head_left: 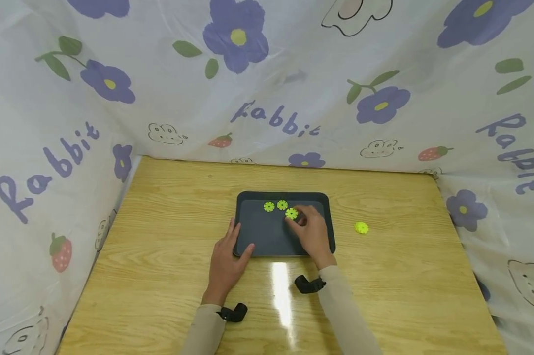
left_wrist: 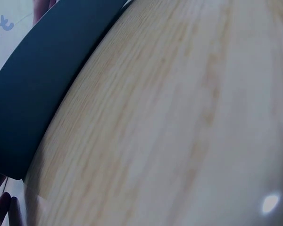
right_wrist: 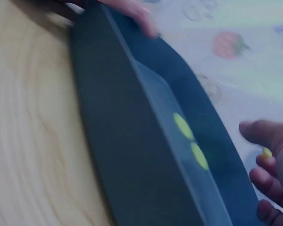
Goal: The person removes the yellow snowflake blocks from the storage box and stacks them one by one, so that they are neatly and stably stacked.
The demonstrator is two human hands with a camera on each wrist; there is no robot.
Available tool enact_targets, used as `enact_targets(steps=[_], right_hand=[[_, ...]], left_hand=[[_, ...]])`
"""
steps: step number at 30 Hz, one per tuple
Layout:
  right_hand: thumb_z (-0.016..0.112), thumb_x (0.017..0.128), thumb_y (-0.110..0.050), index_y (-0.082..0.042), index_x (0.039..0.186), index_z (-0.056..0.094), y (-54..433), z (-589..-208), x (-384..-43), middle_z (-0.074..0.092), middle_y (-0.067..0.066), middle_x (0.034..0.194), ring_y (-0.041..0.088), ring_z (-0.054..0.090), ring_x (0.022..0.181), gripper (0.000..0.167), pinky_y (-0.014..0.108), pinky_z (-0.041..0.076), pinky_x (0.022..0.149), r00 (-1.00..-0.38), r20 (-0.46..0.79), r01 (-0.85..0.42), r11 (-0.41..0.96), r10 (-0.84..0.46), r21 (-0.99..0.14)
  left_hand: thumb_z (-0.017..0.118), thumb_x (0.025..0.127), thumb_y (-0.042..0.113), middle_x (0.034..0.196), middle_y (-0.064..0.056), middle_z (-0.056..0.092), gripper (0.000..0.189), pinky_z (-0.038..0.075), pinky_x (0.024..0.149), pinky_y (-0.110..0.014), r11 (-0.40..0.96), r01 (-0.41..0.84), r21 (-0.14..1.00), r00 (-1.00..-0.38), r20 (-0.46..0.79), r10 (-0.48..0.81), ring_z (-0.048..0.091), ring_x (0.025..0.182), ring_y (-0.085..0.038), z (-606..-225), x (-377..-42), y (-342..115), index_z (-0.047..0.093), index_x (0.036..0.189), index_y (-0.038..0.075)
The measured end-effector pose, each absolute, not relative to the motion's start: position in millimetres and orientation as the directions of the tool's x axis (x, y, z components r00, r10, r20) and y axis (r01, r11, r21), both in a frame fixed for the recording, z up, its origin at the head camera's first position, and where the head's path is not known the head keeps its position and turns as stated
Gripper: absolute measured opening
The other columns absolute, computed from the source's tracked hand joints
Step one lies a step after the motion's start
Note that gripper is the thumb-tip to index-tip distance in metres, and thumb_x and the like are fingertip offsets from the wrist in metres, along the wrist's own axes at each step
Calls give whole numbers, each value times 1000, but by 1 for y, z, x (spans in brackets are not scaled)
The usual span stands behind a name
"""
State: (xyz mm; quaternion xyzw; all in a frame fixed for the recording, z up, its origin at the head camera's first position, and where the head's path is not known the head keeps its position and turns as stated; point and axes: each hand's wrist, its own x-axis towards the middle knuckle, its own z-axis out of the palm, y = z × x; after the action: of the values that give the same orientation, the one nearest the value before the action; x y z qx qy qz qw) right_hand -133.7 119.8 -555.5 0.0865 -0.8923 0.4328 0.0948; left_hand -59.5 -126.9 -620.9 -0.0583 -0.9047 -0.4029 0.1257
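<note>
My right hand point(head_left: 313, 231) is over the right half of a dark grey tray point(head_left: 267, 234), pinching a yellow-green notched interlocking disc point(head_left: 291, 213) between thumb and fingers. In the right wrist view, only a sliver of that disc point(right_wrist: 267, 152) shows among the fingers. Two more discs of the same kind, a left one point(head_left: 269, 206) and a right one point(head_left: 282, 204), lie side by side near the tray's far wall. My left hand point(head_left: 226, 261) holds the tray's near left corner, its thumb over the front rim and its fingers along the left side.
Another yellow-green disc or small stack of discs point(head_left: 361, 228) lies on the wooden table point(head_left: 395, 276), right of the tray. A patterned white cloth point(head_left: 183, 98) hangs along the table's back and both sides.
</note>
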Motion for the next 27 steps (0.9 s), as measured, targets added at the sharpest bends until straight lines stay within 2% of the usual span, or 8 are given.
enact_targets(steps=[6, 13, 19, 23, 27], right_hand=[[83, 90, -17, -2, 117, 73, 158, -554, -131, 64, 12, 95, 19, 59, 75, 32, 27, 46, 66, -964, 253, -172, 546, 76, -820], [83, 91, -18, 1, 121, 72, 202, -558, -122, 65, 16, 105, 22, 62, 80, 37, 15, 41, 66, -948, 236, -84, 546, 213, -833], [80, 94, -19, 2, 125, 70, 242, -575, -111, 63, 18, 110, 20, 58, 82, 38, 10, 40, 66, -902, 206, 37, 545, 378, -838], [76, 97, -26, 0, 128, 68, 262, -585, -101, 62, 17, 114, 13, 54, 85, 41, 14, 42, 69, -860, 144, 142, 502, 489, -853], [75, 97, -31, -2, 129, 68, 275, -593, -95, 61, 14, 118, 12, 53, 89, 43, 18, 43, 71, -838, 78, 213, 456, 540, -864]], left_hand=[[67, 101, 44, 170, 0, 25, 72, 36, 116, -56, 677, 216, 704, -958, 287, 8, 44, 145, -34, -622, -61, -129, 41, 160, 12], [67, 101, 44, 170, -1, 26, 72, 37, 115, -58, 676, 218, 704, -957, 290, 8, 45, 144, -36, -620, -61, -128, 41, 160, 11], [65, 102, 45, 171, 1, 23, 72, 36, 116, -58, 674, 203, 710, -964, 265, 11, 45, 144, -35, -621, -61, -127, 40, 161, 12], [66, 102, 44, 170, 1, 24, 72, 37, 114, -59, 674, 199, 711, -965, 262, 9, 46, 143, -37, -619, -61, -127, 40, 161, 12], [66, 102, 43, 170, 0, 25, 72, 37, 114, -59, 669, 195, 717, -966, 257, 6, 45, 143, -37, -619, -60, -127, 40, 161, 13]])
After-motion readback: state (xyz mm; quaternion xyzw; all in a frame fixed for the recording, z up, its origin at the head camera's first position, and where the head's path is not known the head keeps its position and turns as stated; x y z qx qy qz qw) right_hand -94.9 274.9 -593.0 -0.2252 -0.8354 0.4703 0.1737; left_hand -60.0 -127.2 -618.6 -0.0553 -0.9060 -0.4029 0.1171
